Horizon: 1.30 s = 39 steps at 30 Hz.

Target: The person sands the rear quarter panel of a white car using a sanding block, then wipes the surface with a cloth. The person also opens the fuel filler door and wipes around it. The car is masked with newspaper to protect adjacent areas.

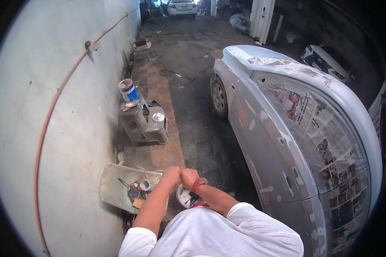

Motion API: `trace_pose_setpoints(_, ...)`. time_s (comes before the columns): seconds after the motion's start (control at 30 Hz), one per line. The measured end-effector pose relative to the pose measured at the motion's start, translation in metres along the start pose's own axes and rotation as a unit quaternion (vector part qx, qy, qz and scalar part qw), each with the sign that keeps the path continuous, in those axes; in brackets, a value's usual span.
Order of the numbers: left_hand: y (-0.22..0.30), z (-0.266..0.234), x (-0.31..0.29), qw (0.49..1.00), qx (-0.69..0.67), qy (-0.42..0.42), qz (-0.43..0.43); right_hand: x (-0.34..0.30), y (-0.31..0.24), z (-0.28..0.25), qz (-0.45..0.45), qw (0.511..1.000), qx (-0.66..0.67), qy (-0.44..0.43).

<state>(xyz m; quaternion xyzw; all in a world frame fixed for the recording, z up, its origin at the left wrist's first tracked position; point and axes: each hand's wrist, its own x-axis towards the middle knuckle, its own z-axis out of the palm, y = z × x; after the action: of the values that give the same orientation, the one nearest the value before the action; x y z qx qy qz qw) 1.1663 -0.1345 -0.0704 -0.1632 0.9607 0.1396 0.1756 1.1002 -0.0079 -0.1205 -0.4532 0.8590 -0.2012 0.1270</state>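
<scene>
My left hand [172, 174] and my right hand [188, 176] meet in front of me, both closed with knuckles up and touching each other. Anything between their fingers is hidden. A red watch [200, 184] is on my right wrist. Left of my left forearm stands a pale plastic chair [111, 182] with tools, a grey cup-like piece [146, 185] and a yellowish block [138, 203] on its seat. Below my right hand is a white bucket [181, 201] with whitish scraps in it, partly covered by my arm and shirt.
To the right, a grey sanded car [261, 141] has newspaper [326, 128] masking its windows. Ahead on the left, a grey plastic step stool [137, 124] carries a paint can [128, 90] and a round lid [158, 117]. An orange hose [58, 96] runs along the wall.
</scene>
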Motion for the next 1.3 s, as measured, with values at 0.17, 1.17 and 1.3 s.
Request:
trace_pose_setpoints(0.17,-0.013,0.003,0.011,0.996,-0.081,-0.003,0.021,0.009,0.001,-0.01,-0.028,0.997,-0.071,0.003)
trace_pose_setpoints(1.17,-0.058,0.075,-0.042,0.78,-0.602,0.154,-0.068,0.009,-0.002,-0.041,0.17,0.914,0.367,0.021)
trace_pose_setpoints(1.3,-0.045,0.082,-0.05,0.771,-0.62,0.117,-0.082,-0.002,-0.008,-0.041,0.161,0.908,0.385,0.027)
